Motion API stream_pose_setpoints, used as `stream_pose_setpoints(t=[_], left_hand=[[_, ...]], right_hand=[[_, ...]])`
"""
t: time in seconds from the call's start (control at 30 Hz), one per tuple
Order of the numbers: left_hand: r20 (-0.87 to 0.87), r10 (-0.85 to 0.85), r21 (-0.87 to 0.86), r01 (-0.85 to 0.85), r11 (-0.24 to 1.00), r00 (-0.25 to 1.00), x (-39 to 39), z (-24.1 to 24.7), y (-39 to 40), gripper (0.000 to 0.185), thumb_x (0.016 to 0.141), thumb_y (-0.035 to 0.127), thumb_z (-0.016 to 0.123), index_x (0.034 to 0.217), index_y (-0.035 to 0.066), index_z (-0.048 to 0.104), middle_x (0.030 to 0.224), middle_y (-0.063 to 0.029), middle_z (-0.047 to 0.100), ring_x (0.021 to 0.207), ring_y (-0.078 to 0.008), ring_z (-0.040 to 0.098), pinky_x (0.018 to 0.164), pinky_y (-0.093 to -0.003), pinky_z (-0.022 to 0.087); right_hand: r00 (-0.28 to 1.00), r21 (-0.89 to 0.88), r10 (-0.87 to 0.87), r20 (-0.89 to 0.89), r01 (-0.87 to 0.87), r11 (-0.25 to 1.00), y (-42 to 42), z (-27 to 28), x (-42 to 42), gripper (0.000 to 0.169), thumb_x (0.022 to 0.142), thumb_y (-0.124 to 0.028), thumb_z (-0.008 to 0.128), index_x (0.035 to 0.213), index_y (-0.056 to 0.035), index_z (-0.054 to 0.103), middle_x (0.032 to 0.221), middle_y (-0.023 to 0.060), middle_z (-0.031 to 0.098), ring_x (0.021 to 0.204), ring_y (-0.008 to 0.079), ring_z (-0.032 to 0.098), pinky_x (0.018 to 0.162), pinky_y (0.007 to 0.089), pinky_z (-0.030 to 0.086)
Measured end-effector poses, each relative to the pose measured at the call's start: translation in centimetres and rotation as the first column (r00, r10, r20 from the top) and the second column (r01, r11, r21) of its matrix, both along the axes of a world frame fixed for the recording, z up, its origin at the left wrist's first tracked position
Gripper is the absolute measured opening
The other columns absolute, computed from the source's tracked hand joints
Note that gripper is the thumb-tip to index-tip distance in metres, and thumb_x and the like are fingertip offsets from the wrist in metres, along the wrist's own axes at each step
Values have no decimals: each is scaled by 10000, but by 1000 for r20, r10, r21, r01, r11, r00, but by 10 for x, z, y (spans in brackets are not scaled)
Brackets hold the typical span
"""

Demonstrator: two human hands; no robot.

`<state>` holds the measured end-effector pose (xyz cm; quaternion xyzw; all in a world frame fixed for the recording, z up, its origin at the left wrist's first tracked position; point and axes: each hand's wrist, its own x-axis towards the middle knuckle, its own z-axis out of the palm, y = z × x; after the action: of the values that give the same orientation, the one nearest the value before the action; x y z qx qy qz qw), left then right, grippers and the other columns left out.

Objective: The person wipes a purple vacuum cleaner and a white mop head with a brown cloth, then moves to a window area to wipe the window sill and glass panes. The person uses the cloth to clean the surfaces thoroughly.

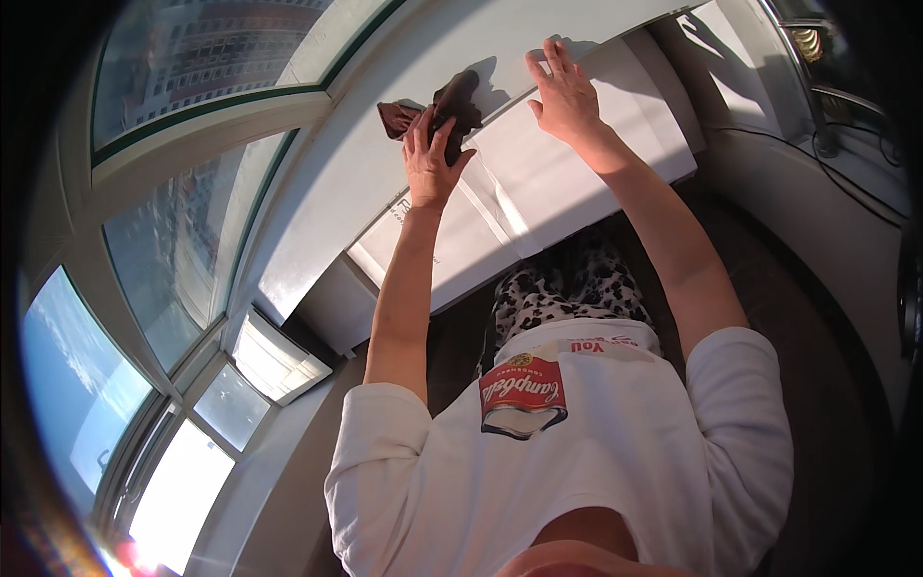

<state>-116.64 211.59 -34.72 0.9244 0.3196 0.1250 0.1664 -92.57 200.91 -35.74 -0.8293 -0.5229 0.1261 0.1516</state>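
On the white window ledge [533, 29] lies a crumpled dark brown cloth [456, 101], with a reddish-brown part sticking out at its left. My left hand [431, 155] rests on the cloth, fingers spread over it and partly bent; the palm side is hidden. To the right, my right hand [566, 94] is at the ledge's front edge, its fingers apart and holding nothing. The fingertips lie close to their shadow on the ledge; whether they touch it cannot be told.
A large white cardboard box [598, 166] stands below the ledge, before my legs. Framed windows [209, 231] run along the left. A white slatted object [277, 357] is at the lower left. At the right are a metal rail [815, 108] and a dark cable [844, 180].
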Motion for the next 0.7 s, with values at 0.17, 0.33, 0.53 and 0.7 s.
stream_pose_setpoints(t=[0.17,0.33,0.53,0.7], left_hand=[[100,361,154,-373,915,927,-35,-14,73,421,746,247,772,1117,109,628,1382,-148,465,1252,-378,408,1055,-470,359],[63,235,138,-241,961,970,-18,-17,62,507,703,283,798,1146,111,623,1404,-139,456,1250,-370,413,1062,-478,348],[28,86,161,-89,983,996,-10,-15,95,406,722,269,786,1082,148,640,1292,-48,529,1176,-312,484,982,-478,405],[-1,-74,161,73,984,997,19,-15,68,393,737,256,776,1093,163,637,1259,-57,529,1171,-306,465,944,-475,413]], right_hand=[[997,-65,41,60,-37,997,3,0,7,659,799,-219,718,1390,-127,441,1511,188,316,1419,321,305,1035,447,429],[1000,-60,-5,2,5,998,8,-1,3,644,789,-231,718,1372,-136,459,1511,176,320,1419,318,314,986,417,481],[1000,-47,16,6,-16,999,7,1,9,633,786,-233,720,1357,-137,465,1509,170,334,1422,301,317,962,404,503],[1000,-107,-22,-5,21,994,6,6,8,634,782,-216,719,1357,-148,463,1515,151,340,1421,288,322,984,399,493]])
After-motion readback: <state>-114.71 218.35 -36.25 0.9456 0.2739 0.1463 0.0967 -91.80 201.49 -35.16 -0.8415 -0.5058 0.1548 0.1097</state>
